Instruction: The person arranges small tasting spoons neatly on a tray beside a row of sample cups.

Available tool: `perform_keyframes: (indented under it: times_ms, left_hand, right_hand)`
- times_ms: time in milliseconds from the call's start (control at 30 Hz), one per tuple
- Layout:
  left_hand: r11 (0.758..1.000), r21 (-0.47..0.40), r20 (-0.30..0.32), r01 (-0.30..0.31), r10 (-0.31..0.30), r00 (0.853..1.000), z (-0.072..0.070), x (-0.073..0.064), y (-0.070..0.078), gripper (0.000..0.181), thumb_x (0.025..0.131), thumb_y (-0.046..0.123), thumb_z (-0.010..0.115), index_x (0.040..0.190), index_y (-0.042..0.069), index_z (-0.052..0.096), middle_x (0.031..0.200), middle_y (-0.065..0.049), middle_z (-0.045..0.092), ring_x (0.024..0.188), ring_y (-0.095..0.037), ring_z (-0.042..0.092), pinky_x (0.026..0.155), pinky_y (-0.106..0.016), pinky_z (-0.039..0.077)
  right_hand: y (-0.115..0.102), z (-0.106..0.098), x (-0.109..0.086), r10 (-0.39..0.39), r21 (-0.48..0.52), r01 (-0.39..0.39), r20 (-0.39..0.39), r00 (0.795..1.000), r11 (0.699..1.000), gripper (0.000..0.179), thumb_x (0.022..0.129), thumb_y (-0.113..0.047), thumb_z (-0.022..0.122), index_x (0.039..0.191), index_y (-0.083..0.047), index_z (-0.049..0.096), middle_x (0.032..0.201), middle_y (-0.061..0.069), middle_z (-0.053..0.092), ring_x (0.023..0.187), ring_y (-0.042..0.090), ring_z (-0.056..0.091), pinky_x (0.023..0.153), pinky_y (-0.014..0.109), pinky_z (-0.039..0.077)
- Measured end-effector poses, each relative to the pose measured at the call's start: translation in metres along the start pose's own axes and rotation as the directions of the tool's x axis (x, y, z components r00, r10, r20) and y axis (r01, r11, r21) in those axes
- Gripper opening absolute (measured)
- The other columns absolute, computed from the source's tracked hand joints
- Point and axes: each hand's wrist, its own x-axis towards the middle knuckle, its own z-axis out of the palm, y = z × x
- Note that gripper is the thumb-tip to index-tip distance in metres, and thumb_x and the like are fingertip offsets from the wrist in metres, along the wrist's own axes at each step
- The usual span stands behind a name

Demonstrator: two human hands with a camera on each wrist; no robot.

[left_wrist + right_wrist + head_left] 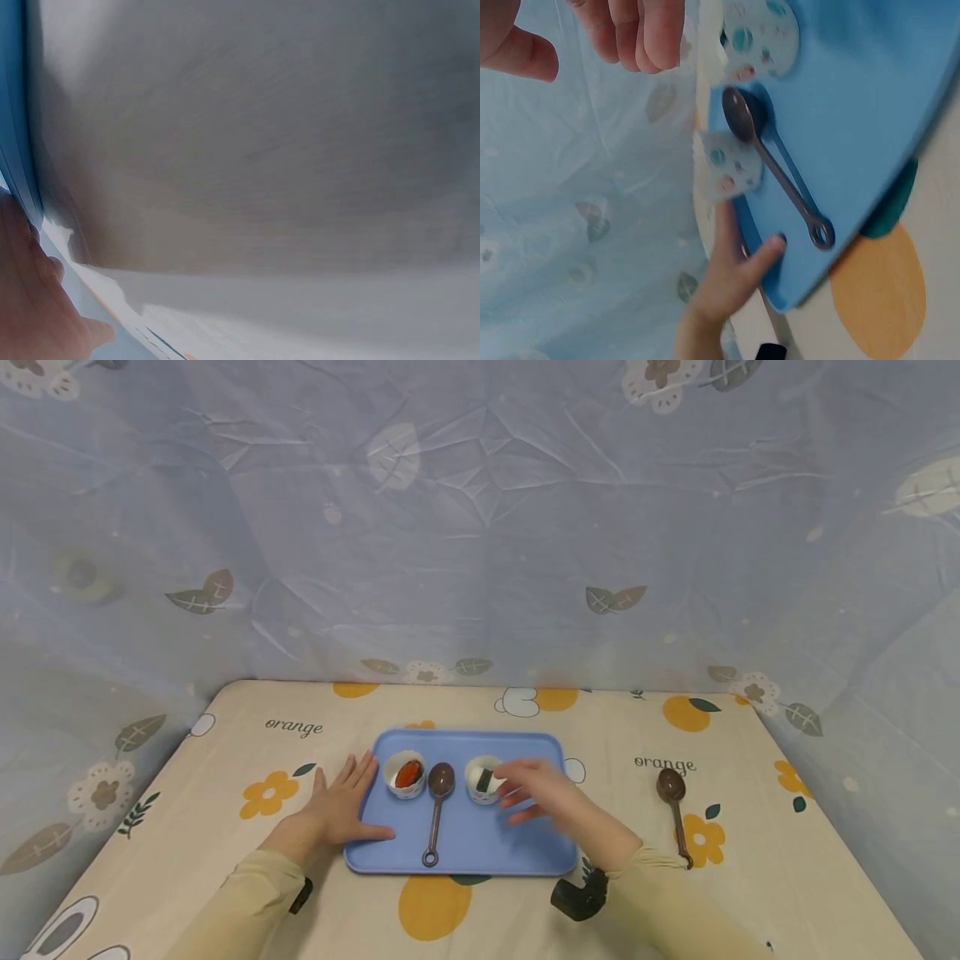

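Note:
A blue tray [480, 847] carries two patterned paper cups and a brown spoon [437, 810] lying between them. In the left cup [397, 788] is an orange-red piece with a dark part, like sushi. Inside the right cup [474, 787] sits a white piece with a dark band [484, 780]. My left hand [339, 806] rests along the tray's left edge, fingers spread and thumb over the rim. Over the right side of that right cup hovers my right hand [542, 793], slightly blurred. Its thumb stands apart from the loosely bent fingers [664, 34], with nothing between them.
A second brown spoon [672, 802] lies on the patterned tablecloth [615, 727], to the right of the tray. Behind the table and at both sides hangs a grey-blue curtain [480, 568]. A black wrist device [581, 896] sits under the right forearm.

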Motion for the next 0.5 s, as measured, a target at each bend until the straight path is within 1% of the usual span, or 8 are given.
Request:
perform_keyframes:
  times_ms: [100, 267, 500]
  left_hand:
    - [1.0, -0.009, 0.002, -0.001, 0.001, 1.0, 0.0, 0.0, 0.001, 0.119, 0.065, 0.068, 0.067, 0.147, -0.002, 0.016, 0.155, -0.021, 0.012, 0.142, -0.045, 0.011, 0.103, -0.074, 0.0]
    - [1.0, 0.015, 0.004, -0.002, 0.002, 1.0, -0.001, 0.001, 0.001, 0.119, 0.066, 0.069, 0.066, 0.147, -0.002, 0.016, 0.155, -0.021, 0.012, 0.142, -0.045, 0.011, 0.103, -0.074, 0.001]
    - [1.0, -0.002, -0.006, -0.002, 0.002, 1.0, -0.003, -0.003, 0.004, 0.118, 0.066, 0.066, 0.068, 0.146, -0.004, 0.017, 0.155, -0.022, 0.014, 0.141, -0.046, 0.012, 0.103, -0.074, 0.001]
  right_hand:
    - [0.0, -0.014, -0.003, -0.007, 0.002, 0.007, -0.008, 1.0, 1.0, 0.04, 0.091, -0.027, 0.054, 0.117, 0.003, 0.058, 0.098, 0.013, 0.064, 0.077, 0.015, 0.064, 0.067, 0.033, 0.057]
    - [0.003, -0.034, -0.007, -0.012, -0.013, 0.011, -0.03, 0.999, 1.0, 0.041, 0.091, -0.029, 0.053, 0.118, 0.002, 0.057, 0.096, 0.01, 0.063, 0.079, 0.015, 0.065, 0.069, 0.033, 0.057]
    - [0.013, -0.061, -0.01, 0.0, -0.041, -0.002, -0.046, 0.999, 0.999, 0.044, 0.091, -0.031, 0.054, 0.118, 0.004, 0.055, 0.095, 0.008, 0.063, 0.081, 0.015, 0.064, 0.071, 0.031, 0.057]
